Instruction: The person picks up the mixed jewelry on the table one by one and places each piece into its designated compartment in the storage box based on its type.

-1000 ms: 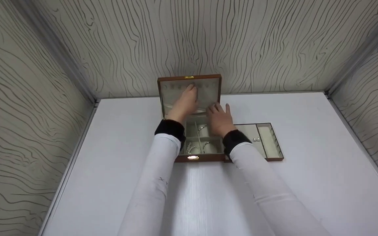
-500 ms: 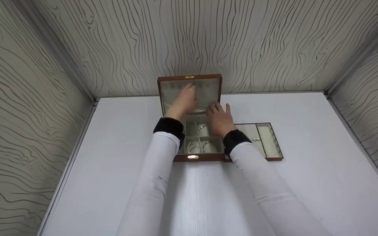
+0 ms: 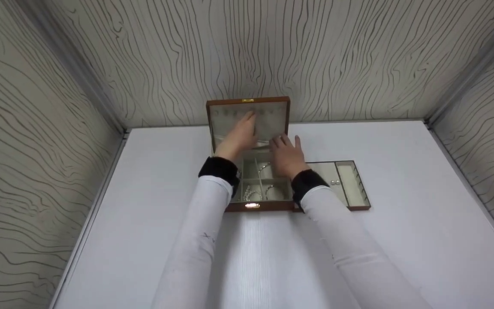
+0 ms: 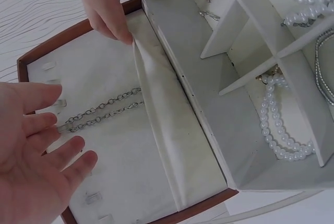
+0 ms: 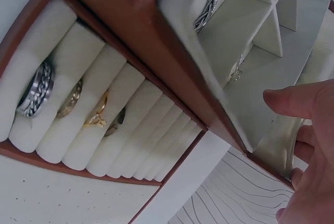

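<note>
A brown jewelry box [image 3: 259, 206] stands with its lid [image 3: 272, 122] raised against the back wall. My left hand [image 4: 36, 140] is at the lid's row of hooks, its fingers spread around one hook. From that hook a silver chain necklace [image 4: 104, 110] runs down into the cloth pocket [image 4: 162, 104] of the lid; its lower part is hidden. At the pocket's upper edge, my right hand [image 3: 287, 159] touches the fabric with its fingertips, the thumb [image 5: 292, 101] held apart. Pearl bracelets [image 4: 279, 125] and silver bracelets [image 4: 323, 67] lie in the box's compartments.
To the right of the box lies a shallow brown tray [image 3: 360, 184] with ring rolls [image 5: 115, 114] bearing several rings. Two pearl earrings [image 3: 335, 183] sit in it. Patterned walls [image 3: 247, 51] enclose the white table [image 3: 161, 171] at the back and sides.
My left hand and wrist have shifted slightly to the left, the fingers remaining near the hooks. My right hand stays at the pocket.
</note>
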`<state>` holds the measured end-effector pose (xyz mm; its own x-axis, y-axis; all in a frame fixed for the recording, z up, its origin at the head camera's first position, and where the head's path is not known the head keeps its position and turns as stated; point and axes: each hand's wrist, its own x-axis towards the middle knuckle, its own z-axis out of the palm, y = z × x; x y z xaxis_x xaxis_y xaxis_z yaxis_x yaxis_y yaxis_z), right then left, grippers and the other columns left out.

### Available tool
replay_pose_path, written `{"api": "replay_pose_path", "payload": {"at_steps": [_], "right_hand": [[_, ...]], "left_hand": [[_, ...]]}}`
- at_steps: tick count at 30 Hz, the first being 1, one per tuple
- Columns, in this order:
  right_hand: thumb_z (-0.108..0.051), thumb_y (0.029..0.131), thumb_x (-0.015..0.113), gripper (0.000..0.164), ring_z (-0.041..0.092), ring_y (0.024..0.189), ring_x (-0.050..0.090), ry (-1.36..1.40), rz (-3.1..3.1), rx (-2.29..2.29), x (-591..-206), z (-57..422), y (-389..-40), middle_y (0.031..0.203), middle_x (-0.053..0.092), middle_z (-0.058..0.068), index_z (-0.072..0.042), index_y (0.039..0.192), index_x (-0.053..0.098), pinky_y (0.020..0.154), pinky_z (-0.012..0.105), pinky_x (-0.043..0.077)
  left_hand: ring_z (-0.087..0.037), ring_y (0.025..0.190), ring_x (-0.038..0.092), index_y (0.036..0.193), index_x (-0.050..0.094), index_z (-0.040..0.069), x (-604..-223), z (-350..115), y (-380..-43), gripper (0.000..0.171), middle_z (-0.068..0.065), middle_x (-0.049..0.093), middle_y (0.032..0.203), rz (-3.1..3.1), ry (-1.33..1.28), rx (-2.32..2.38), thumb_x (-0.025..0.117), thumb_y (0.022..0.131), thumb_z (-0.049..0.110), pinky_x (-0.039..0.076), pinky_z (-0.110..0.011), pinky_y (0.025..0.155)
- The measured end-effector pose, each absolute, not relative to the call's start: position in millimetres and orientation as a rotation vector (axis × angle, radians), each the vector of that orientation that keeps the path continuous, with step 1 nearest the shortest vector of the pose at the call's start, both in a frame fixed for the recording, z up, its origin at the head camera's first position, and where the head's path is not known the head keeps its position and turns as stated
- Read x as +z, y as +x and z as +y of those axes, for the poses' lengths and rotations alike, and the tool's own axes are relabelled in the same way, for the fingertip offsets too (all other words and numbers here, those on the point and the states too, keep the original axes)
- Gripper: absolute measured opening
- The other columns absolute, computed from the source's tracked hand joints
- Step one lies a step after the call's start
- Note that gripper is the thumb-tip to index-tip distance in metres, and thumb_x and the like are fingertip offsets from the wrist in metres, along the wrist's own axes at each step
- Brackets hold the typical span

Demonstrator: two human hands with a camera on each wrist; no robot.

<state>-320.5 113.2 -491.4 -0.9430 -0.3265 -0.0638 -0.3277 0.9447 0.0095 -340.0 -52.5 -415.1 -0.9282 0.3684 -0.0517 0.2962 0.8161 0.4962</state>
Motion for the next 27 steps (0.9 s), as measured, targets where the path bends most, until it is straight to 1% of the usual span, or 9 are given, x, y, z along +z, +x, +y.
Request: {"api": "replay_pose_path", "payload": {"at_steps": [4,7,11,14,20,22,24,25,27], "right_hand": [[-0.014,0.099,0.045,0.055,0.031,0.146,0.016,-0.506,3.025,-0.019,-491.7,109.9,-321.3,0.156,0.030,0.013,-0.005,0.152,0.033,0.114,0.060,0.010],[-0.012,0.095,0.050,0.063,0.032,0.147,0.014,-0.526,3.008,-0.085,-491.4,107.9,-322.0,0.158,0.026,0.013,-0.005,0.154,0.029,0.114,0.060,0.011],[-0.010,0.086,0.064,0.079,0.032,0.147,0.011,-0.548,2.977,-0.149,-488.9,107.9,-320.8,0.160,0.020,0.013,-0.006,0.155,0.025,0.114,0.060,0.010],[-0.012,0.085,0.069,0.085,0.032,0.148,0.009,-0.575,2.974,-0.152,-486.7,111.5,-316.5,0.161,0.018,0.014,-0.006,0.156,0.022,0.114,0.060,0.010],[-0.024,0.089,0.070,0.082,0.036,0.147,0.011,-0.660,3.022,-0.196,-484.8,125.0,-300.8,0.160,0.018,0.017,-0.007,0.155,0.024,0.113,0.061,0.014],[-0.023,0.090,0.070,0.080,0.037,0.147,0.011,-0.667,3.030,-0.240,-484.4,131.2,-294.3,0.160,0.017,0.018,-0.008,0.155,0.026,0.113,0.062,0.016],[-0.019,0.090,0.070,0.080,0.037,0.146,0.011,-0.666,3.029,-0.274,-484.3,138.1,-288.1,0.161,0.015,0.018,-0.008,0.155,0.026,0.112,0.063,0.017],[-0.017,0.089,0.071,0.080,0.038,0.146,0.012,-0.666,3.027,-0.298,-484.7,141.5,-284.8,0.161,0.014,0.017,-0.008,0.155,0.025,0.112,0.064,0.017],[-0.012,0.088,0.069,0.081,0.039,0.146,0.013,-0.662,3.023,-0.324,-487.0,148.1,-279.5,0.161,0.013,0.017,-0.009,0.156,0.025,0.111,0.064,0.020]], "left_hand": [[-0.027,0.146,0.022,0.153,0.024,-0.001,-417.2,-56.3,-340.8,0.055,-0.014,0.017,0.161,2.860,0.553,0.746,0.043,0.103,0.010,0.022,-0.036,0.117],[-0.026,0.146,0.022,0.153,0.025,-0.001,-419.4,-60.0,-340.0,0.055,-0.013,0.017,0.161,2.870,0.545,0.769,0.045,0.103,0.010,0.022,-0.035,0.117],[-0.026,0.146,0.021,0.154,0.024,0.000,-424.8,-64.3,-337.3,0.059,-0.012,0.016,0.162,2.872,0.529,0.813,0.050,0.102,0.011,0.022,-0.035,0.117],[-0.027,0.146,0.021,0.154,0.024,0.001,-430.2,-66.8,-333.1,0.062,-0.013,0.015,0.162,2.879,0.534,0.835,0.054,0.101,0.012,0.023,-0.037,0.116],[-0.032,0.139,0.035,0.153,0.028,0.000,-442.1,-75.9,-314.6,0.061,-0.017,0.024,0.158,2.906,0.546,0.855,0.056,0.099,0.010,0.033,-0.041,0.112],[-0.033,0.137,0.037,0.152,0.029,0.001,-447.1,-81.0,-306.6,0.062,-0.017,0.027,0.157,2.912,0.543,0.869,0.057,0.097,0.008,0.034,-0.042,0.110],[-0.033,0.138,0.037,0.152,0.030,0.001,-451.9,-86.8,-298.7,0.062,-0.018,0.028,0.157,2.924,0.532,0.876,0.056,0.096,0.005,0.035,-0.043,0.110],[-0.033,0.134,0.042,0.152,0.030,0.001,-454.2,-90.3,-294.8,0.063,-0.018,0.027,0.157,2.929,0.524,0.888,0.057,0.095,0.005,0.036,-0.043,0.109],[-0.033,0.134,0.042,0.152,0.031,0.002,-458.6,-98.5,-286.9,0.065,-0.019,0.027,0.157,2.938,0.500,0.918,0.059,0.093,0.003,0.037,-0.044,0.108]]}}
